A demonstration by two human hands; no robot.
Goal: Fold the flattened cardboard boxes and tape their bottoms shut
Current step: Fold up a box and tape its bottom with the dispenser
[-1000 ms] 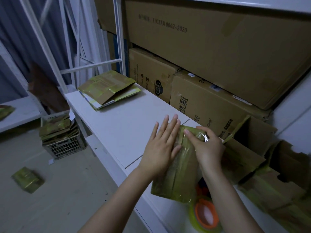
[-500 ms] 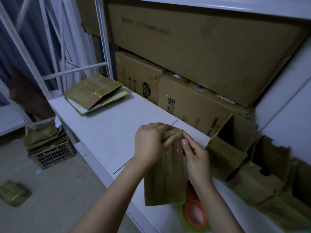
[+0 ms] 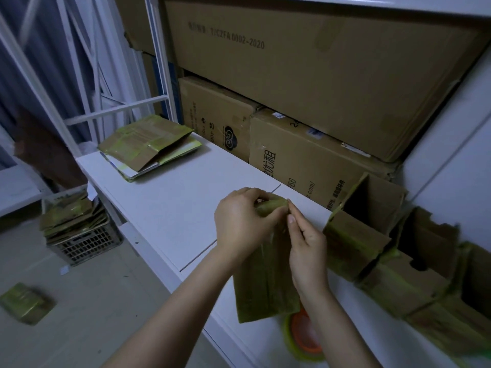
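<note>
Head cam view: I'd say I'm partway through the pile. Just to the right of my hands there's a row of boxes [image 3: 356, 245] already standing open, so those look done. A stack of flats [image 3: 148, 144] sits on the shelf [image 3: 164, 208] well ahead and to the left of my hands. A crate [image 3: 85, 245] down on the floor further left holds more, so there's plenty left. The box [image 3: 265, 282] I'm on is right between my hands, running from my fingertips back toward my wrists and hanging over the shelf's near edge. My left hand [image 3: 240, 227] is curled over its far end, gripping it. My right hand [image 3: 308, 251] pinches that same end from the right side, on what looks like clear tape, though I can't tell for sure. The tape roll [image 3: 303, 338] sits just below my right wrist.
</note>
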